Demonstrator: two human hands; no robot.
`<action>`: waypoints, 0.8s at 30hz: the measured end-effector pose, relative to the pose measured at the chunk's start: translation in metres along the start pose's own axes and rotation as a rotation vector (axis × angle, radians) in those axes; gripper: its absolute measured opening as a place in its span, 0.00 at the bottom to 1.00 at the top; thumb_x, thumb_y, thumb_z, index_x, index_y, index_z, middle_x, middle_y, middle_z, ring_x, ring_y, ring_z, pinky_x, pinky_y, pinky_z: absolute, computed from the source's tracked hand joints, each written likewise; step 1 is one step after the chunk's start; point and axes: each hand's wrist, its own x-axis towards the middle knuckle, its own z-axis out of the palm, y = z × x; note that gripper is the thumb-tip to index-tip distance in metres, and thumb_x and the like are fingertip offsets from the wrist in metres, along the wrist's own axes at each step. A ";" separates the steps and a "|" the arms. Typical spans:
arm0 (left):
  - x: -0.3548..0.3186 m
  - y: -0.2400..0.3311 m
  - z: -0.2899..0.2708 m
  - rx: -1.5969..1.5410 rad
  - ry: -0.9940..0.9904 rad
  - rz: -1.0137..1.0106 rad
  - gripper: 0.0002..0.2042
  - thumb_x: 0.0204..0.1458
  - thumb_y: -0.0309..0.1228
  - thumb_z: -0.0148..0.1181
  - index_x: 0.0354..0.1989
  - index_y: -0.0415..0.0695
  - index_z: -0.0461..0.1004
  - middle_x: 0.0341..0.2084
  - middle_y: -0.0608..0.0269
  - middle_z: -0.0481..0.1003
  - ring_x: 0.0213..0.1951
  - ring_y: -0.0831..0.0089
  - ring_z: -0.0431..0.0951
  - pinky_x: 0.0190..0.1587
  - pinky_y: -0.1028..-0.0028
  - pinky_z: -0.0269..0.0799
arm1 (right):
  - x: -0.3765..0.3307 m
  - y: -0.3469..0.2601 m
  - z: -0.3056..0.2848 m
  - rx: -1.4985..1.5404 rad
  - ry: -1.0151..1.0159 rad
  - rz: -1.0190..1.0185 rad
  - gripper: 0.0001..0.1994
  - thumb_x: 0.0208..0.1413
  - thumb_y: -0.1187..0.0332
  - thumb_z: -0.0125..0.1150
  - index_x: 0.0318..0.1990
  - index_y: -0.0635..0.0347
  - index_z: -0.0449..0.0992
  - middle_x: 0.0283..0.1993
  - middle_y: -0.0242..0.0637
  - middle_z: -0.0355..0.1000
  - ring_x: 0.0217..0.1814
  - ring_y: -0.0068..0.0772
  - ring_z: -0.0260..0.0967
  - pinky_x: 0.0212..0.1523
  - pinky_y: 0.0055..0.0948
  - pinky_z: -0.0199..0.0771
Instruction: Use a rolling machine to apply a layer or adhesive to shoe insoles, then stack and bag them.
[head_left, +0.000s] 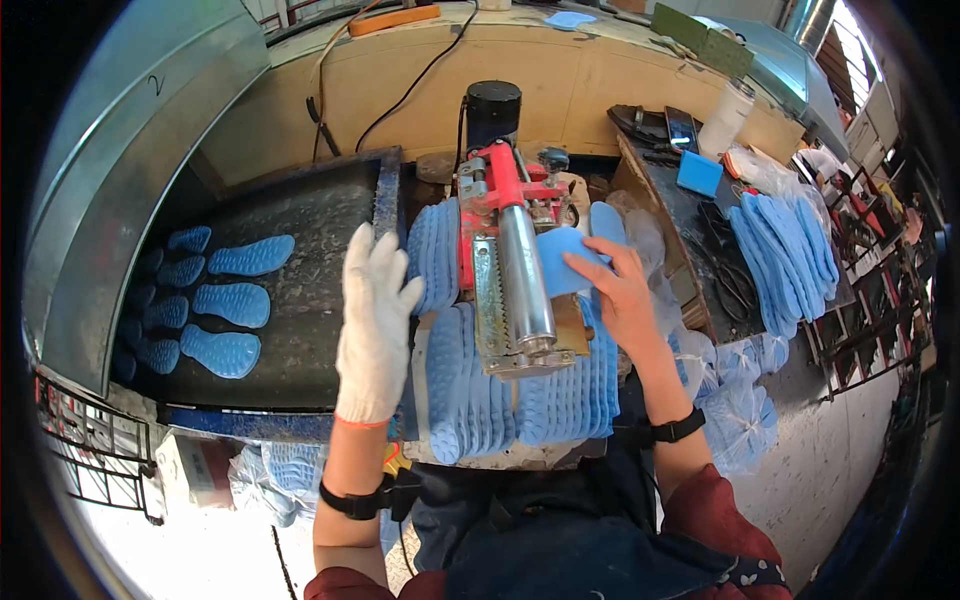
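Note:
My right hand (625, 293) pinches the edge of a flat blue shoe sole (560, 252) between thumb and fingers. The sole lies against the right side of a small machine with a shiny metal roller (524, 275) and a red frame (502, 176); its far end is hidden there. My left hand (371, 325), in a white knitted glove, is raised left of the machine with its fingers apart and nothing in it. Rows of blue soles (455, 385) stand packed in front of the machine, and another bundle (434, 258) sits between it and my left hand.
On the left, a dark conveyor belt (310, 310) carries several blue soles (230, 305) beside a metal hood (150, 150). The right-hand bench (665, 190) holds stacked soles (785, 250), scissors (735, 290), a phone (681, 130) and a white bottle (726, 118). Bagged soles (738, 425) lie below.

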 end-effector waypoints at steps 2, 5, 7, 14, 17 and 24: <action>0.008 -0.001 0.023 -0.047 -0.083 0.007 0.41 0.59 0.59 0.37 0.69 0.41 0.34 0.68 0.40 0.36 0.70 0.49 0.37 0.68 0.55 0.37 | 0.000 -0.009 0.001 0.118 -0.002 0.071 0.24 0.47 0.84 0.54 0.52 0.51 0.74 0.51 0.42 0.69 0.50 0.44 0.67 0.50 0.32 0.68; 0.032 -0.014 0.043 0.021 -0.109 0.044 0.41 0.59 0.60 0.34 0.70 0.41 0.33 0.69 0.41 0.34 0.70 0.51 0.35 0.68 0.56 0.35 | -0.010 -0.013 0.002 0.219 0.020 0.171 0.21 0.50 0.80 0.57 0.53 0.53 0.72 0.50 0.43 0.69 0.48 0.43 0.68 0.48 0.32 0.69; 0.049 -0.026 0.049 0.041 -0.114 0.055 0.41 0.59 0.60 0.32 0.70 0.41 0.34 0.68 0.41 0.36 0.70 0.51 0.36 0.69 0.57 0.35 | -0.027 -0.010 0.004 0.200 0.043 0.209 0.19 0.52 0.78 0.58 0.53 0.55 0.71 0.49 0.44 0.69 0.47 0.42 0.68 0.47 0.33 0.69; 0.048 -0.073 0.021 0.220 -0.134 0.076 0.41 0.58 0.63 0.29 0.70 0.42 0.36 0.67 0.41 0.41 0.69 0.53 0.41 0.69 0.60 0.36 | -0.098 -0.008 0.036 0.446 0.210 0.688 0.07 0.56 0.74 0.55 0.42 0.62 0.70 0.34 0.39 0.70 0.34 0.33 0.67 0.34 0.26 0.66; 0.038 -0.080 -0.009 0.251 -0.112 0.078 0.38 0.60 0.59 0.27 0.70 0.42 0.37 0.67 0.43 0.45 0.68 0.56 0.47 0.69 0.62 0.39 | -0.099 -0.020 0.057 0.422 -0.054 0.637 0.12 0.52 0.76 0.57 0.45 0.63 0.70 0.40 0.43 0.72 0.39 0.40 0.70 0.39 0.31 0.70; 0.010 -0.084 -0.014 0.426 -0.197 -0.100 0.30 0.65 0.48 0.25 0.69 0.39 0.42 0.65 0.50 0.53 0.65 0.64 0.54 0.67 0.68 0.46 | -0.127 -0.003 0.112 -0.199 -0.160 0.279 0.23 0.46 0.71 0.60 0.53 0.63 0.68 0.49 0.48 0.69 0.50 0.53 0.66 0.51 0.43 0.65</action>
